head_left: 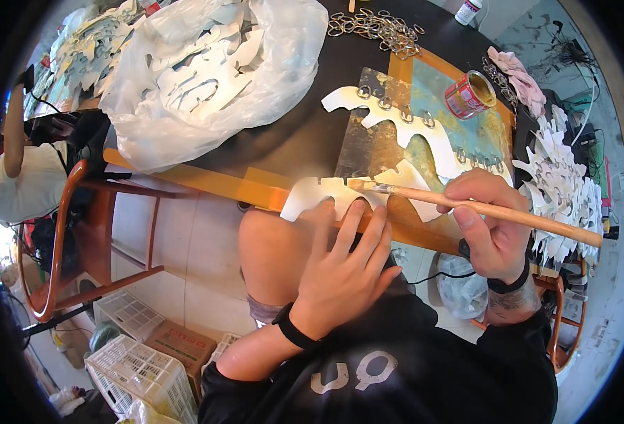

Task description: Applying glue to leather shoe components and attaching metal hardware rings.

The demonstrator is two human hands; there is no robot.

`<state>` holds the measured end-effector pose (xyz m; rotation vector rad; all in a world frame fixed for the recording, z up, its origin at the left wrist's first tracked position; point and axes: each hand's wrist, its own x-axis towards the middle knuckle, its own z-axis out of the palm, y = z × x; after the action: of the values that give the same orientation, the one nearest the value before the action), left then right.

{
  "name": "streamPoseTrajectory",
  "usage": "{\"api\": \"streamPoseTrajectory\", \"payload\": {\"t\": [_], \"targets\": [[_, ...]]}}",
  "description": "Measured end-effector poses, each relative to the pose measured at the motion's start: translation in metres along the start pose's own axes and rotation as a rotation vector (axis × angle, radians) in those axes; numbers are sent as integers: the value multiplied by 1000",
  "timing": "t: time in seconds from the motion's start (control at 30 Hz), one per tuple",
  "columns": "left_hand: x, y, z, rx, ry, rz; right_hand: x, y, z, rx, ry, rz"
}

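Observation:
A wooden-handled brush [538, 220] is gripped by my right hand [490, 220], between thumb and fingers. Its bristle tip rests at the upper edge of a white cut-out piece [310, 192] with notches, lying at the table's near edge. My left hand [347, 272] lies over that piece with fingers stretched out and apart, the fingertips on its lower part; the index finger is blurred. Just beyond, a second white scalloped piece [425, 133] carries several metal rings along its edge. A red and yellow open can [460, 100] with brownish contents stands tilted-looking at the far right.
A plastic bag [138, 134] of white cut-outs fills the table's far left. Metal rings [375, 28] are heaped at the back. More cut-outs [559, 191] pile up at right, near a pink cloth [518, 78]. A chair [61, 240] and another person's arm [16, 131] are at left.

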<state>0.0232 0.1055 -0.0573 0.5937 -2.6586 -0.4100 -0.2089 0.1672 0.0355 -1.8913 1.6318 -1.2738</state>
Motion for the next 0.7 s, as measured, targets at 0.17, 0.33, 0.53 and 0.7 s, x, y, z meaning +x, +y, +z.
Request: {"api": "streamPoseTrajectory", "payload": {"t": [0.17, 0.33, 0.53, 0.7], "targets": [[1, 1, -1, -20, -38, -1, -7, -3, 3, 64, 190, 96], [0, 0, -1, -33, -45, -6, -1, 0, 12, -24, 16, 23], [-1, 0, 1, -25, -58, 2, -2, -2, 12, 27, 130, 15], [-2, 0, 0, -11, -61, 8, -8, -3, 8, -14, 230, 159]]}}
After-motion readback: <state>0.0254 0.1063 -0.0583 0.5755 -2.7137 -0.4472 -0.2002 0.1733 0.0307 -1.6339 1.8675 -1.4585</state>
